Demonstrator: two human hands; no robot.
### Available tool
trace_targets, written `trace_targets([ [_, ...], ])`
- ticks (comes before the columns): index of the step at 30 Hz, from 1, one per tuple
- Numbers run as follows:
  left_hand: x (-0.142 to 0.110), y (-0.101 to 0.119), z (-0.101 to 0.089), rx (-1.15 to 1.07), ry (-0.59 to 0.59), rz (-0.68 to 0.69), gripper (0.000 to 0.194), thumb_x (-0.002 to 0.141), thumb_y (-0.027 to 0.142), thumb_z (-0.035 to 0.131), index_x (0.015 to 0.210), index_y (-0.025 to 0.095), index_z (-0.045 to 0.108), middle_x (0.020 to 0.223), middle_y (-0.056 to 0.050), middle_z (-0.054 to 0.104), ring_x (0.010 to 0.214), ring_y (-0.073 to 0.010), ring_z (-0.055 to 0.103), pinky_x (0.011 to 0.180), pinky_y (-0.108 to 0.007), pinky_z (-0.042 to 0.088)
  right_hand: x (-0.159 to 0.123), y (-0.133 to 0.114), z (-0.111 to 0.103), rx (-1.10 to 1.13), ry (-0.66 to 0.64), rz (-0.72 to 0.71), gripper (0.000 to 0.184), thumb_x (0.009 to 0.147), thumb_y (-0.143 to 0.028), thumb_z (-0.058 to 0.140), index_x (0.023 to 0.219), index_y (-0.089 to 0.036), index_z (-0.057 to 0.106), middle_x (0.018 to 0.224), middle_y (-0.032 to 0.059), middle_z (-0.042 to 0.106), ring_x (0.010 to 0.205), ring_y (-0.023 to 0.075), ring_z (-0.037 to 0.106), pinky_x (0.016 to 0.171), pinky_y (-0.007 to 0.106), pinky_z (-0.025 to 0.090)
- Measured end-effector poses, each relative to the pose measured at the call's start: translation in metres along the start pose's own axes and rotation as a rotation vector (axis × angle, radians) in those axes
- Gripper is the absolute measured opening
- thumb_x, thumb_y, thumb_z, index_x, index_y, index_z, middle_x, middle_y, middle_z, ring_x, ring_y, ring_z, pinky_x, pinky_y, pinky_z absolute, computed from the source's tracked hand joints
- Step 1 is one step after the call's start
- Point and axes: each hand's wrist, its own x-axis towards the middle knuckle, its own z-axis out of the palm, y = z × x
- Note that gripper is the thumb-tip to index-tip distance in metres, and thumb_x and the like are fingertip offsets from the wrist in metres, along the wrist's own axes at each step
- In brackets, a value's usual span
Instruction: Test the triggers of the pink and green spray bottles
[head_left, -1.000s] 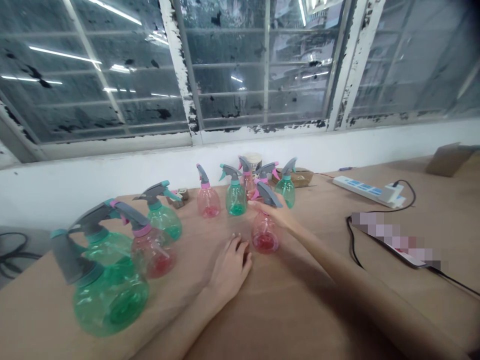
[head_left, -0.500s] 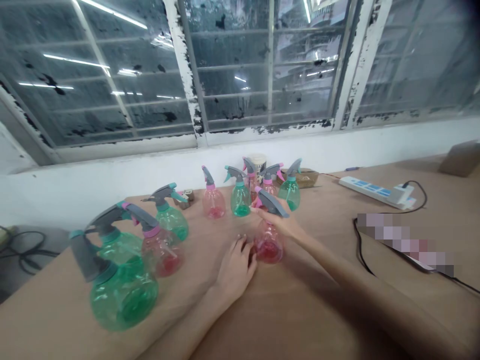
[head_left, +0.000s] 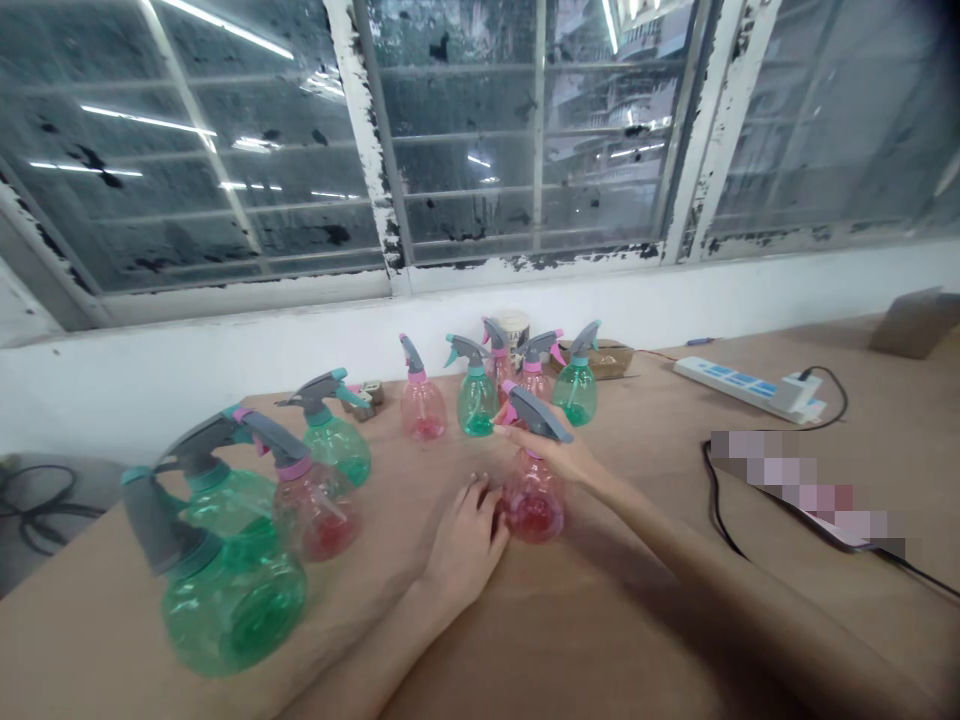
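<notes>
Short of the table's [head_left: 652,425] far edge, our right hand [head_left: 556,447] is gripping a pink bottle's [head_left: 534,508] neck, seemingly for steadiness, left hand [head_left: 466,540] half-curled.

Brown tabletop [head_left: 540,640]; green spray bottles [head_left: 232,610] and pink spray bottles [head_left: 424,405] standing at left and along back; at right, white power strip [head_left: 727,380], black cable [head_left: 710,490], flat pixelated device [head_left: 802,490]

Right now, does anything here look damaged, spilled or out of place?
The window frame looks damaged: dark patches break its white surface, like flaking paint. No spill shows on the table near the held bottle.
</notes>
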Motion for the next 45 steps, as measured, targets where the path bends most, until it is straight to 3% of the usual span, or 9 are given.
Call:
trace_targets([
  [7, 0.001, 0.000, 0.000, 0.022, -0.033, -0.014, 0.034, 0.088, 0.019, 0.042, 0.119, 0.011, 0.055, 0.130, -0.015, 0.054, 0.124, -0.0271, 0.047, 0.104, -0.045, 0.039, 0.000, 0.006, 0.000, 0.051, -0.006, 0.016, 0.022, 0.074, -0.037, 0.067, 0.092, -0.025, 0.065, 0.095, 0.0024, 0.067, 0.089, 0.0203, 0.062, 0.085, 0.037, 0.047],
  [17, 0.001, 0.004, -0.005, 0.045, 0.005, -0.027, 0.038, 0.086, 0.018, 0.042, 0.122, 0.011, 0.050, 0.125, -0.015, 0.059, 0.120, -0.0273, 0.051, 0.101, -0.046, 0.041, -0.007, 0.006, 0.003, 0.023, 0.050, -0.002, 0.033, 0.076, -0.033, 0.067, 0.107, -0.027, 0.062, 0.089, 0.0022, 0.066, 0.073, 0.0172, 0.061, 0.075, 0.033, 0.049],
  [23, 0.000, 0.000, 0.002, -0.002, 0.032, -0.018, 0.037, 0.086, 0.018, 0.041, 0.122, 0.013, 0.049, 0.125, -0.014, 0.058, 0.120, -0.0273, 0.050, 0.100, -0.046, 0.041, -0.005, 0.005, 0.004, 0.025, 0.062, -0.016, 0.027, 0.074, -0.034, 0.067, 0.099, -0.025, 0.062, 0.096, 0.0043, 0.066, 0.086, 0.0202, 0.062, 0.081, 0.035, 0.048],
  [28, 0.001, -0.001, 0.002, -0.010, 0.028, -0.006, 0.035, 0.086, 0.018, 0.041, 0.119, 0.013, 0.050, 0.122, -0.014, 0.059, 0.119, -0.0267, 0.051, 0.100, -0.045, 0.042, -0.006, 0.009, 0.003, 0.021, 0.056, 0.022, 0.024, 0.073, -0.034, 0.066, 0.096, -0.026, 0.061, 0.085, 0.0018, 0.063, 0.075, 0.0186, 0.059, 0.070, 0.032, 0.048],
  [45, 0.001, 0.000, 0.001, -0.024, 0.039, -0.010, 0.032, 0.086, 0.017, 0.042, 0.116, 0.015, 0.051, 0.123, -0.014, 0.058, 0.117, -0.0272, 0.052, 0.099, -0.047, 0.042, -0.007, -0.008, 0.002, -0.055, 0.044, -0.009, 0.004, 0.072, -0.024, 0.057, 0.073, -0.021, 0.053, 0.066, -0.0034, 0.053, 0.058, 0.0122, 0.048, 0.058, 0.025, 0.040],
])
